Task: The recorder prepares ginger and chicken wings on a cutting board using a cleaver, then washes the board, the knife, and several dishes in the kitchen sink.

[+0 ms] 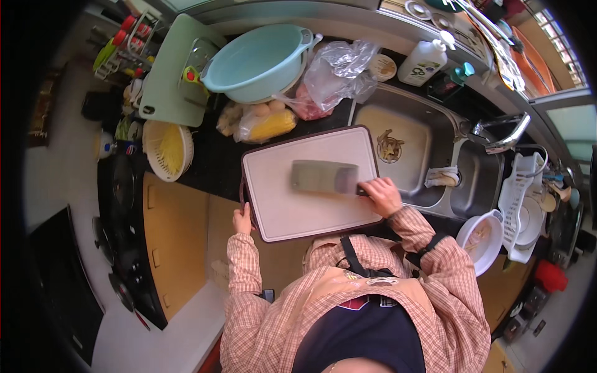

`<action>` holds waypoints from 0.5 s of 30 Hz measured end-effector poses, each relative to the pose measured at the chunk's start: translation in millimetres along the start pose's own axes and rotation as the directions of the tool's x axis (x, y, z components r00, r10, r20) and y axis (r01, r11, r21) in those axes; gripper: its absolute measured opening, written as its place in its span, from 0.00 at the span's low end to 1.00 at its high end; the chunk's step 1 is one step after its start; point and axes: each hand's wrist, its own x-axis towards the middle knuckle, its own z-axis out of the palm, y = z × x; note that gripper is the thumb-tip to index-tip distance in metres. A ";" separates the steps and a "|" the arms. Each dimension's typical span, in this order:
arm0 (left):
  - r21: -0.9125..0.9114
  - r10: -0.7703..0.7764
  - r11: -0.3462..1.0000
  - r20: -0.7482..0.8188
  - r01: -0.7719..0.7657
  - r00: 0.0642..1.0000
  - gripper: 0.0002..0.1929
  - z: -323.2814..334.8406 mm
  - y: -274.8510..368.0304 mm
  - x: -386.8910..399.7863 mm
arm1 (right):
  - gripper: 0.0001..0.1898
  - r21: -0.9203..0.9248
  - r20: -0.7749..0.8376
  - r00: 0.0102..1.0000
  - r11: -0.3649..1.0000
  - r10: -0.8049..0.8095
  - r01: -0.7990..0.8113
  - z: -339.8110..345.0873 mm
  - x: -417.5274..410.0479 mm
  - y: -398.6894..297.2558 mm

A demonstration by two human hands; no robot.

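A cleaver (322, 177) with a broad blade, slightly blurred, is over the pale cutting board (298, 214). My right hand (382, 198) grips its dark handle at the board's right side. The board has a dark red rim and lies in front of me, partly beside the sink. At its left edge, my left hand (242, 220) holds the rim near the board's handle. No food shows on the board's surface.
Behind the board are bagged corn (275, 126), bagged meat (312, 102) and a blue basin (256, 60). To the right, the double sink (419, 140) holds scraps and a cloth (442, 176). A white bowl (480, 238) and a dish rack (517, 210) stand farther right.
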 end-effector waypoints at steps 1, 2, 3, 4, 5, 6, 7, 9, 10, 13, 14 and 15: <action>0.009 -0.038 0.999 0.014 0.038 0.999 0.29 1.7 -0.5 3.1 | 0.17 -0.010 0.026 0.999 0.999 -0.034 0.034 13.4 7.3 3.9; -0.013 -0.029 0.999 0.006 0.029 1.000 0.29 4.5 -4.5 5.9 | 0.17 0.005 0.054 0.996 0.998 -0.066 0.066 22.6 15.2 7.0; -0.015 -0.034 0.999 0.032 0.035 0.999 0.30 4.4 -6.1 10.4 | 0.17 0.024 0.043 0.995 0.996 -0.092 0.091 30.8 20.6 11.3; -0.004 -0.015 1.000 0.016 0.015 1.000 0.30 6.2 -2.5 11.8 | 0.18 0.064 0.010 0.993 0.991 -0.118 0.117 35.4 27.0 17.6; -0.007 -0.002 1.000 0.018 0.002 1.000 0.30 6.0 0.7 14.9 | 0.20 0.125 0.019 0.993 0.986 -0.115 0.111 31.9 33.6 20.1; -0.023 -0.017 1.000 0.034 0.018 0.999 0.30 9.3 6.7 16.5 | 0.21 0.079 -0.119 0.993 0.997 -0.002 0.012 17.7 37.3 18.3; -0.030 -0.008 1.000 0.054 0.010 0.999 0.31 13.4 7.6 16.3 | 0.22 0.046 -0.259 0.961 0.995 0.096 -0.087 3.8 38.8 17.7; -0.018 0.008 1.000 0.051 -0.007 0.999 0.32 24.1 7.5 21.4 | 0.24 0.155 -0.428 0.773 0.881 0.468 -0.447 7.6 29.1 38.7; -0.037 0.013 0.999 0.104 -0.009 0.994 0.33 30.0 15.3 24.0 | 0.22 0.230 -0.396 0.650 0.756 0.648 -0.613 23.2 18.0 62.0; -0.064 0.034 0.998 0.243 -0.019 0.969 0.34 44.6 27.8 32.9 | 0.34 0.207 0.130 0.549 0.519 0.825 -0.829 30.4 12.7 88.6; -0.035 0.014 0.999 0.233 -0.006 0.972 0.35 49.4 29.8 33.1 | 0.34 0.197 0.080 0.516 0.494 0.853 -0.847 44.0 12.1 100.4; -0.031 -0.003 0.999 0.242 0.011 0.970 0.35 51.3 26.0 33.0 | 0.34 0.256 0.182 0.505 0.455 0.844 -0.853 33.1 15.9 105.8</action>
